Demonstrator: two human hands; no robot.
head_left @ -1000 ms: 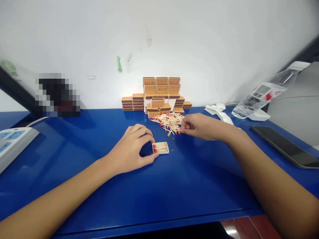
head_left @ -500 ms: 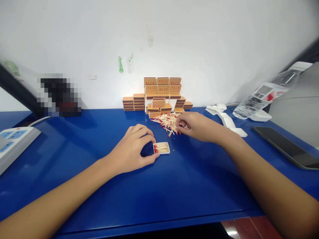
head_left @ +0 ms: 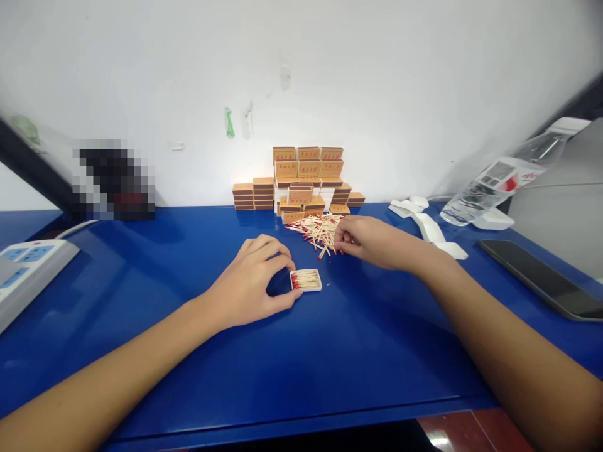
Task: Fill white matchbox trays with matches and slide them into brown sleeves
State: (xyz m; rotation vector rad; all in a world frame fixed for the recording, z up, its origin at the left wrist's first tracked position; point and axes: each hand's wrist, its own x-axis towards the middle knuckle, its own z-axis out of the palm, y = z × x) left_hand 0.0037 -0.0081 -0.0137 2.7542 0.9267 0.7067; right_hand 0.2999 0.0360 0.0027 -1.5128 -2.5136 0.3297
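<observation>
A small white matchbox tray (head_left: 320, 281) with red-tipped matches lying side by side in it rests on the blue table (head_left: 264, 383). My left hand (head_left: 257, 279) grips its left end between thumb and index finger. Behind and to the right of the tray spreads a loose pile of matches (head_left: 318, 231). At the pile's right edge is my right hand (head_left: 365, 238), its fingers curled and pinched; what they hold, if anything, is too small to tell. Orange matchboxes (head_left: 309, 169) stand stacked behind the pile against the wall.
On the right lie crumpled white pieces (head_left: 428, 227), a tilted plastic bottle (head_left: 499, 176) and a black phone (head_left: 546, 276). A white power strip (head_left: 42, 270) sits at the left edge. Behind it is a pixelated dark object (head_left: 115, 182).
My right hand has shifted very slightly to the right and down at the pile's edge. My left hand keeps its grip on the tray.
</observation>
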